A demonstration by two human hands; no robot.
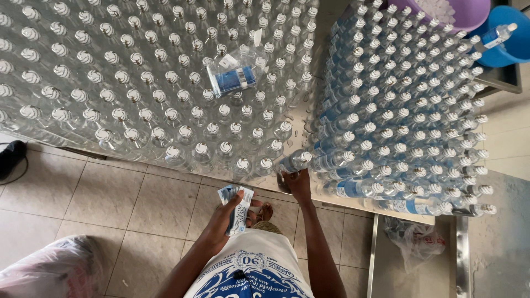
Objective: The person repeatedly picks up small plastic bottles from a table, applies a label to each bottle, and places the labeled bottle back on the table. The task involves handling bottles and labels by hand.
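Observation:
My left hand holds a small stack of blue and white labels in front of my body. At the table's front edge, my right hand grips a clear plastic bottle with a white cap; it sits between two large groups of bottles. The left group is unlabelled clear bottles with white caps. The right group carries blue labels. A clear bag with blue labels lies on top of the unlabelled bottles.
A purple tub and a blue tub with a bottle in it stand at the far right. A crumpled plastic bag lies on a low metal surface. Another bag sits on the tiled floor at bottom left.

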